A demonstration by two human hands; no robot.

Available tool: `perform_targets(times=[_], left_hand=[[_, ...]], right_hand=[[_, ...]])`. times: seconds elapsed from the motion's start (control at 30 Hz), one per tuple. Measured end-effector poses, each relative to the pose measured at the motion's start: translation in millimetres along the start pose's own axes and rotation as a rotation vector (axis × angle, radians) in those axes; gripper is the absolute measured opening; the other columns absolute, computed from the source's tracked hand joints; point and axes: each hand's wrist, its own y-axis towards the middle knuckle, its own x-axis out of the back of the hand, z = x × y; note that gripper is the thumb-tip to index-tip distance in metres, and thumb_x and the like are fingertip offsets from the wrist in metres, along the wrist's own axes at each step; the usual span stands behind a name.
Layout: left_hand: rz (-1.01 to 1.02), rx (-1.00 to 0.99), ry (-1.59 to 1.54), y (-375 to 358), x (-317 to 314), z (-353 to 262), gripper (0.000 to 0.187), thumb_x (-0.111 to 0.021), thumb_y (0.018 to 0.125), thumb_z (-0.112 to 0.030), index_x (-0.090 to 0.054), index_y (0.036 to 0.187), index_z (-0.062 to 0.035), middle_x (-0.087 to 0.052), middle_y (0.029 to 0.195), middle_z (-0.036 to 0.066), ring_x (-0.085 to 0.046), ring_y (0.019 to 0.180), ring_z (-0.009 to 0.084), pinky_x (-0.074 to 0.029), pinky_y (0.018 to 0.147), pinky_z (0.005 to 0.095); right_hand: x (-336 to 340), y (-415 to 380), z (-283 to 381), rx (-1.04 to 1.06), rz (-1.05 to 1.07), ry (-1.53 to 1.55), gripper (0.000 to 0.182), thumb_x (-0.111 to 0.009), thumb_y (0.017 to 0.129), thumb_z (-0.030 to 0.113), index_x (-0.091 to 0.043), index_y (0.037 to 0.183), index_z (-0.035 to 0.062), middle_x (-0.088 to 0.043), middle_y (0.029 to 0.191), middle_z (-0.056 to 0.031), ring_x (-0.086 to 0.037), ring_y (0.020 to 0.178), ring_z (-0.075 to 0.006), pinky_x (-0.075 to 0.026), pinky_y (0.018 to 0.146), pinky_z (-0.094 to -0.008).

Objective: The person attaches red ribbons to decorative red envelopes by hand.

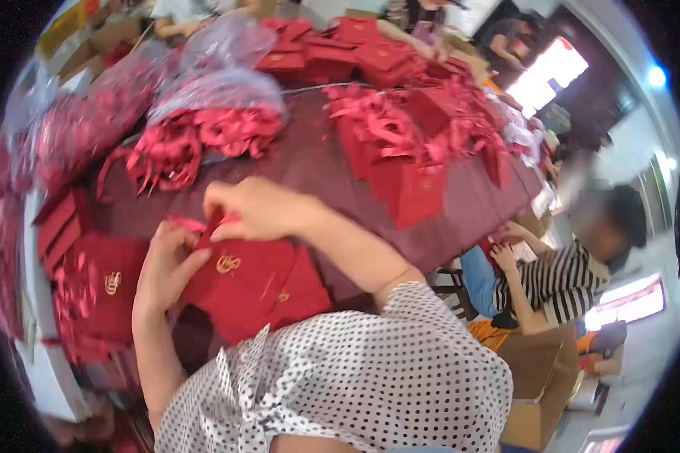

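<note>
Head view: red bag (pixel 243 285) slants lengthwise, top away

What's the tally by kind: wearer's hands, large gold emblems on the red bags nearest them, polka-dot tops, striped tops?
Hands: 2 (left hand, right hand)
Large gold emblems: 2 (front emblem, left emblem)
Polka-dot top: 1
Striped top: 1
Total: 6
</note>
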Motion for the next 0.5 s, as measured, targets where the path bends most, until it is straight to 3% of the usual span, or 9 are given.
perform_targets(times=[0.03,0.1,0.13,0.17,0.23,0.3,0.37,0.43,0.5], left_hand=[[-0.001,-0.1,0.074,-0.8,-0.2,12.5,0.021,-0.069,0.078,-0.016,-0.056,0.085,-0.0005,-0.052,0.085,0.01,-0.051,0.079,0.0236,-0.042,0.07,0.0338],[-0.094,-0.018,-0.08,3.0,-7.9,8.3,0.025,-0.068,0.08,-0.021,-0.057,0.084,0.0016,-0.053,0.08,0.014,-0.052,0.077,0.0276,-0.042,0.069,0.0366],[-0.098,0.029,-0.027,3.6,-4.9,6.1,0.027,-0.067,0.082,-0.022,-0.057,0.082,0.0026,-0.053,0.077,0.016,-0.052,0.076,0.0294,-0.042,0.068,0.0378],[-0.1,0.07,0.024,4.5,-2.0,5.6,0.029,-0.066,0.083,-0.024,-0.058,0.08,0.0036,-0.053,0.074,0.018,-0.053,0.076,0.0311,-0.043,0.068,0.0389],[-0.112,0.101,0.083,6.3,-2.0,10.4,0.033,-0.065,0.084,-0.026,-0.057,0.073,0.0043,-0.053,0.07,0.02,-0.054,0.075,0.0323,-0.042,0.067,0.0404],[-0.154,0.117,-0.007,5.1,-0.5,4.2,0.037,-0.065,0.084,-0.029,-0.056,0.071,0.0039,-0.055,0.072,0.021,-0.054,0.075,0.0328,-0.042,0.066,0.0408],[-0.161,0.133,-0.015,3.6,-0.4,7.2,0.041,-0.067,0.083,-0.031,-0.054,0.07,0.0049,-0.055,0.071,0.019,-0.053,0.074,0.031,-0.042,0.066,0.0401],[-0.2,0.06,0.085,4.1,-6.0,15.8,0.04,-0.071,0.082,-0.032,-0.052,0.07,0.0013,-0.049,0.074,0.01,-0.046,0.069,0.0211,-0.039,0.063,0.0341],[-0.225,0.039,0.079,5.3,-9.5,19.5,0.039,-0.071,0.081,-0.032,-0.052,0.07,0.0,-0.048,0.073,0.009,-0.046,0.07,0.0206,-0.039,0.063,0.0336]], right_hand=[[11.2,-2.1,8.2,-0.076,0.048,0.023,0.039,-0.072,0.076,0.03,-0.057,0.104,0.0072,-0.066,0.085,-0.0148,-0.065,0.078,-0.0317,-0.05,0.07,-0.0412],[23.4,-7.3,-6.2,0.109,-0.041,-0.1,0.047,-0.074,0.074,0.033,-0.056,0.108,0.0057,-0.064,0.086,-0.0129,-0.064,0.074,-0.0273,-0.05,0.065,-0.0365],[43.9,-11.6,11.4,-0.137,0.064,-0.033,0.041,-0.075,0.076,0.026,-0.056,0.106,0.0045,-0.063,0.086,-0.0084,-0.062,0.072,-0.0167,-0.048,0.062,-0.03],[53.5,-17.4,3.3,-0.062,0.02,0.073,0.032,-0.075,0.077,0.016,-0.057,0.101,0.0039,-0.061,0.086,-0.0033,-0.057,0.072,-0.0074,-0.046,0.061,-0.0242],[73.6,-32.4,8.7,-0.093,-0.021,0.329,0.022,-0.075,0.075,0.013,-0.058,0.087,0.0031,-0.058,0.08,0.0009,-0.053,0.072,-0.0055,-0.045,0.062,-0.0229],[86.8,-44.8,14.8,-0.055,-0.118,0.327,0.022,-0.078,0.07,0.01,-0.058,0.076,0.0029,-0.057,0.077,-0.0009,-0.053,0.069,-0.0084,-0.041,0.062,-0.0223],[85.1,-47.1,11.7,0.243,-0.163,0.566,0.024,-0.078,0.068,0.008,-0.056,0.076,0.0031,-0.057,0.077,-0.0051,-0.054,0.066,-0.0129,-0.04,0.059,-0.0222],[82.6,-46.3,7.2,0.439,-0.152,0.891,0.025,-0.077,0.067,0.006,-0.055,0.078,0.0025,-0.055,0.075,-0.0093,-0.051,0.061,-0.0151,-0.038,0.054,-0.0229],[81.2,-46.5,4.3,0.501,-0.163,0.949,0.025,-0.075,0.07,0.008,-0.053,0.08,0.0015,-0.052,0.073,-0.0103,-0.047,0.056,-0.0136,-0.036,0.049,-0.0227]])
